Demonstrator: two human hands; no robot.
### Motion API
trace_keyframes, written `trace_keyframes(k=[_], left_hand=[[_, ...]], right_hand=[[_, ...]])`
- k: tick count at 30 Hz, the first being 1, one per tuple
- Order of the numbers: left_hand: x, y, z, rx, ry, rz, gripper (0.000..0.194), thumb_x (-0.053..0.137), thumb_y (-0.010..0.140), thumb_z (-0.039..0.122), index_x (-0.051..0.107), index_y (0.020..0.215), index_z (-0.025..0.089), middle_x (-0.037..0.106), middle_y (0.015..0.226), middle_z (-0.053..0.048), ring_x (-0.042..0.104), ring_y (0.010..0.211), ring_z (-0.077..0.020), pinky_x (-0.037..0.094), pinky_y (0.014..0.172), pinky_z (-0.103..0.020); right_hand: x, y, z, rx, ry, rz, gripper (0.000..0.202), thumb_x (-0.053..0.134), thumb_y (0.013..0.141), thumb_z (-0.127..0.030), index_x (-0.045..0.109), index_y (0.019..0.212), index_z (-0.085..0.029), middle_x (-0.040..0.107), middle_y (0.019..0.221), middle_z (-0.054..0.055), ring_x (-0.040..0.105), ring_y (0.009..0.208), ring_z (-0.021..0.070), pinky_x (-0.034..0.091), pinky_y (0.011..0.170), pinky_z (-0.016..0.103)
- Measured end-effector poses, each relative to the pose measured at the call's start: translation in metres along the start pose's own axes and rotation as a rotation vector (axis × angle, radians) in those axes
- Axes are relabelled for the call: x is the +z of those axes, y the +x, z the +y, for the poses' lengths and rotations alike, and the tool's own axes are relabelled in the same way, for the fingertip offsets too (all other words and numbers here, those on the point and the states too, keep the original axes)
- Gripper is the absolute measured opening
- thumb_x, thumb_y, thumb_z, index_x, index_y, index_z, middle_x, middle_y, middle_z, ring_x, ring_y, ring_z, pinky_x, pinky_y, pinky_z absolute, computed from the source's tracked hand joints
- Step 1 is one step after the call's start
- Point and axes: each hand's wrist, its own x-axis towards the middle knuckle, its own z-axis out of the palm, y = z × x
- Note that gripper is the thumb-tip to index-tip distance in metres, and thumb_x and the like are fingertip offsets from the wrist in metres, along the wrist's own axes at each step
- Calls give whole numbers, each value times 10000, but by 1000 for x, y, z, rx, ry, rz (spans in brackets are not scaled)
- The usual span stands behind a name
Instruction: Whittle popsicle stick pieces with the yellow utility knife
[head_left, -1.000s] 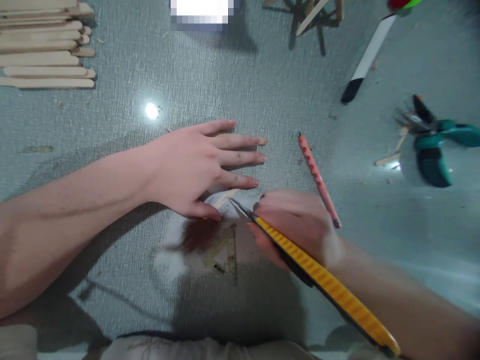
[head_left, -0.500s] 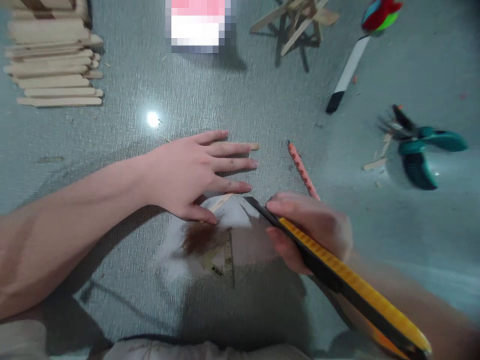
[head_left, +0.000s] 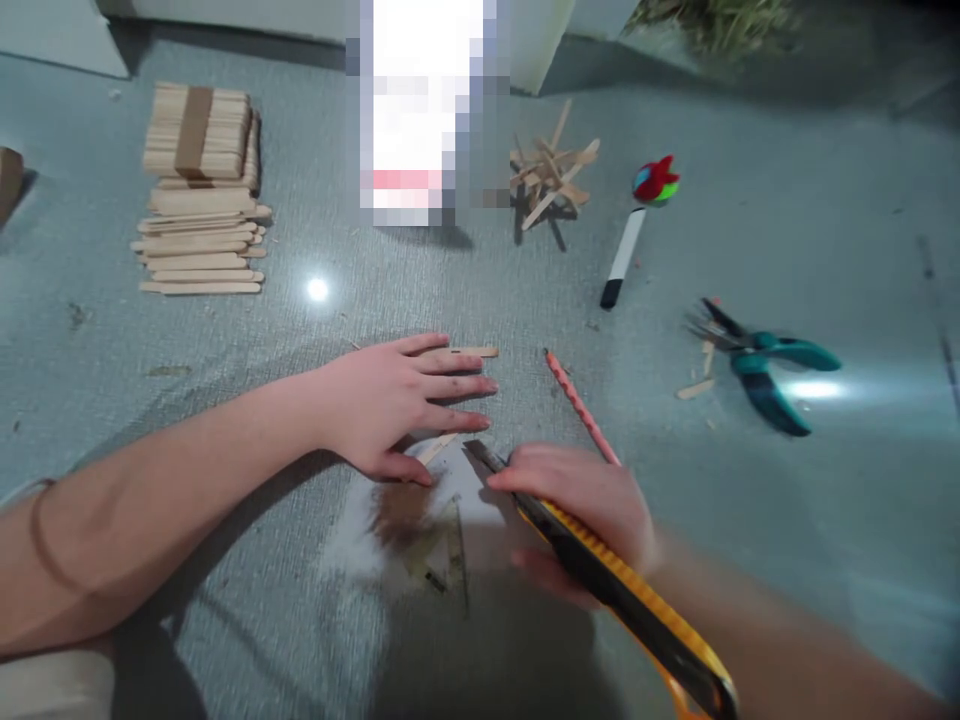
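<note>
My left hand lies palm down with its fingers spread. A wooden stick sticks out beyond its fingers, and another thin stick shows between thumb and index finger. My right hand is closed around a yellow and black utility knife, whose blade points to the left hand's fingertips. Under the blade lies a whitish patch with a brown smear and a small ruler-like strip.
Stacked wooden sticks lie at the upper left. A stick structure, a white marker, a red and green object, a pink pencil and teal pliers lie farther right. A blurred-out object stands at top centre.
The view has tilted up, showing more of the table's far side. The right hand still holds the knife, its blade close to the left hand. More of the upper stick shows.
</note>
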Motion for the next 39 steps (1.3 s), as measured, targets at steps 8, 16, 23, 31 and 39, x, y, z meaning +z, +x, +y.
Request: trace_keyframes(k=[8, 16, 23, 31, 39], left_hand=[[-1, 1, 1, -8, -28, -22, 692, 589, 908, 594, 508, 1500, 244, 363, 1645, -105, 259, 1570, -329, 184, 1279, -586], [0, -1, 1, -3, -45, 17, 688, 631, 886, 569, 536, 1478, 231, 398, 1627, -108, 297, 1554, -334, 211, 1273, -589], [0, -2, 1, -11, -43, 3, 681, 603, 903, 571, 522, 1488, 233, 377, 1639, -100, 287, 1559, -325, 208, 1274, -587], [0, -1, 0, -7, -50, 14, 690, 632, 887, 560, 526, 1487, 235, 380, 1637, -106, 287, 1558, -334, 193, 1276, -587], [2, 2, -1, -19, -54, -12, 698, 630, 884, 593, 519, 1490, 266, 360, 1649, -82, 229, 1583, -297, 125, 1303, -523]], right_hand=[[9, 6, 0, -40, -78, -12, 125, 573, 885, -104, 574, 880, -228, 496, 612, -37, 433, 552, 150, 318, 530, 305], [16, 1, 1, -20, -95, 33, 185, 526, 880, -62, 610, 930, -220, 585, 652, -16, 494, 576, 149, 374, 579, 298], [18, 3, 5, -93, -109, 59, 36, 601, 945, -197, 578, 933, -222, 532, 647, -19, 461, 579, 158, 341, 562, 310], [21, 2, 0, -52, -128, 143, 188, 527, 904, -101, 594, 1034, -220, 568, 655, -13, 523, 559, 177, 391, 539, 324], [19, 3, 7, -109, -89, 115, 243, 546, 884, -66, 565, 1062, -230, 521, 613, -38, 457, 538, 163, 380, 507, 319]])
